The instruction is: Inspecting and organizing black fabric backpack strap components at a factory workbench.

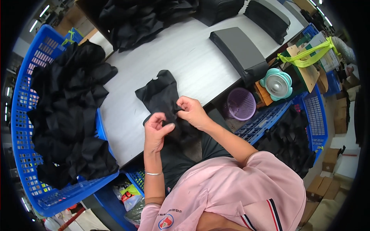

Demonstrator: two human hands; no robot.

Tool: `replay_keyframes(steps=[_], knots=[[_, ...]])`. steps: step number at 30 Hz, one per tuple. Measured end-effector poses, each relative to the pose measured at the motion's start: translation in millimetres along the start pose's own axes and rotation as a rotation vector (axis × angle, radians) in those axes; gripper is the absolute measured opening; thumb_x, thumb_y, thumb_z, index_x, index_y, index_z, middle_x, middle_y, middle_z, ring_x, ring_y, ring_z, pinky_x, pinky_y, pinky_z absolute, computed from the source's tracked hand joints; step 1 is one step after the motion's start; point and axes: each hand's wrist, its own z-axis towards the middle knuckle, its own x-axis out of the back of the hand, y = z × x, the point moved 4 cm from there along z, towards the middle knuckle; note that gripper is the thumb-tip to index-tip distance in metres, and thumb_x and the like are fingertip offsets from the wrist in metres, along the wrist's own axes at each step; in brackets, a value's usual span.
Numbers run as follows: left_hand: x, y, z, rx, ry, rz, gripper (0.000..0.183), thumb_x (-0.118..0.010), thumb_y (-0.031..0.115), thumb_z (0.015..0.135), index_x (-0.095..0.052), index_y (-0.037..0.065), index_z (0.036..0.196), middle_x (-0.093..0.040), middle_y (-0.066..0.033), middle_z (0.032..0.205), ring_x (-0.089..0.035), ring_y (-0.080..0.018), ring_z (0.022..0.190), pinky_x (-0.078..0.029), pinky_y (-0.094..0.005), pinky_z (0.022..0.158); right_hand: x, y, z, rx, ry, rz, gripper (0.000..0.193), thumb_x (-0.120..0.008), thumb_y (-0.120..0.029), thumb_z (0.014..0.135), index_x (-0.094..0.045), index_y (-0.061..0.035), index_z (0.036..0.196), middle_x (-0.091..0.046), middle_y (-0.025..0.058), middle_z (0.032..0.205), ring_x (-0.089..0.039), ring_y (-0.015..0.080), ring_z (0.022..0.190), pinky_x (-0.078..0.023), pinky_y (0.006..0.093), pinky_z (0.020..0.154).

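Note:
A piece of black cloth [163, 92] lies on the near edge of the pale table, its lower part hanging over my lap. My right hand [192, 113] pinches the right edge of this cloth between thumb and fingers. Over the cloth's lower left side is my left hand [155, 133], fingers loosely curled and thumb held apart, with nothing visible between them. A bracelet circles my left wrist. Where the cloth drops below the table edge, it blends into my dark trousers.
At the left a large blue basket [29, 154] is heaped with black cloth. More black cloth [146, 19] lies at the table's far side, near grey-topped stacks [243, 46]. At the right are a purple basket [241, 103], a small turquoise fan [277, 84] and another blue basket [318, 115].

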Motion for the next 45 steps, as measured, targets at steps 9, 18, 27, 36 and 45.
replay_keyframes(steps=[9, 18, 27, 36, 45], knots=[[28, 33, -2, -0.505, 0.666, 0.434, 0.038, -0.068, -0.006, 0.086, -0.054, 0.001, 0.121, -0.056, -0.0032, 0.103, -0.052, -0.0053, 0.066, -0.041, -0.0184, 0.056, 30, -41, 5, 0.325, 0.480, -0.660, 0.020, -0.068, -0.013, 0.086, -0.057, -0.0035, 0.101, -0.056, 0.0093, 0.066, -0.056, 0.0225, 0.057, -0.046, 0.0355, 0.057], [2, 16, -6, -0.523, 0.781, 0.782, 0.054, -0.065, -0.015, 0.080, -0.049, -0.001, 0.130, -0.058, -0.0085, 0.114, -0.060, -0.0168, 0.094, -0.049, -0.0266, 0.086, 19, -26, -18, 0.479, 0.350, -0.684, 0.046, -0.070, -0.003, 0.083, -0.053, -0.0033, 0.125, -0.059, 0.0141, 0.093, -0.062, 0.0236, 0.072, -0.050, 0.0355, 0.066], [1, 17, -4, -0.532, 0.572, 0.548, 0.048, -0.067, -0.010, 0.086, -0.053, 0.002, 0.131, -0.056, -0.0044, 0.109, -0.056, -0.0054, 0.079, -0.044, -0.0175, 0.067, 119, -114, -7, 0.610, 0.421, -0.980, 0.046, -0.078, -0.017, 0.083, -0.060, -0.0030, 0.122, -0.059, 0.0107, 0.114, -0.062, 0.0205, 0.096, -0.052, 0.0340, 0.084], [-14, 15, -24, -0.551, 0.610, 0.503, 0.051, -0.070, 0.000, 0.088, -0.049, 0.003, 0.135, -0.055, -0.0069, 0.120, -0.051, -0.0054, 0.075, -0.042, -0.0196, 0.061, 226, -127, 25, 0.352, 0.783, -1.702, 0.033, -0.073, -0.036, 0.083, -0.073, -0.0114, 0.105, -0.061, 0.0094, 0.111, -0.058, 0.0293, 0.105, -0.049, 0.0431, 0.088], [-50, 14, -39, -0.537, 0.484, 0.512, 0.041, -0.060, 0.001, 0.092, -0.052, 0.001, 0.133, -0.062, -0.0081, 0.116, -0.047, -0.0068, 0.065, -0.035, -0.0199, 0.053, 231, -131, 40, 0.539, 0.951, -1.582, 0.009, -0.061, -0.010, 0.078, -0.068, -0.0050, 0.076, -0.063, 0.0126, 0.085, -0.064, 0.0306, 0.085, -0.055, 0.0427, 0.074]])
